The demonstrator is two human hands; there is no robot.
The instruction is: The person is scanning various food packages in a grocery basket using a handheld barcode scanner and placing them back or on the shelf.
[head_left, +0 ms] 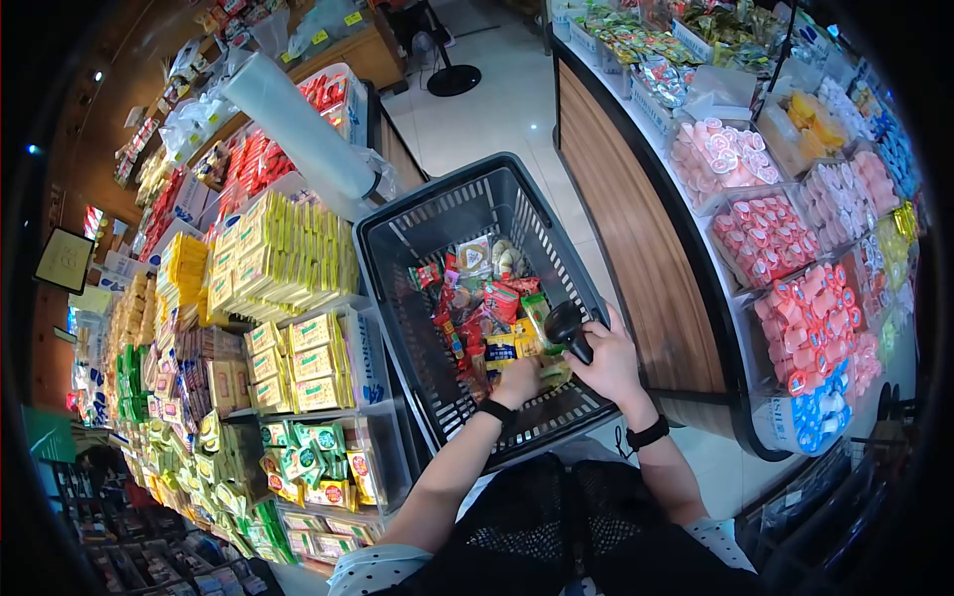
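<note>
Black mesh clothing fills the foreground. At twelve o'clock from it, the left hand [518, 379] reaches into a dark plastic shopping basket [397, 260], its grip among colourful snack packets [484, 308] unclear. At one o'clock, the right hand [608, 363] clenches a black handheld scanner [566, 326]. Scanning works best with one barcode facing up, flat and unobstructed.

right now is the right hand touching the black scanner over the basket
Touching. The head view shows the right hand wrapped around the handle of the black scanner, no gap, above the basket.
</note>
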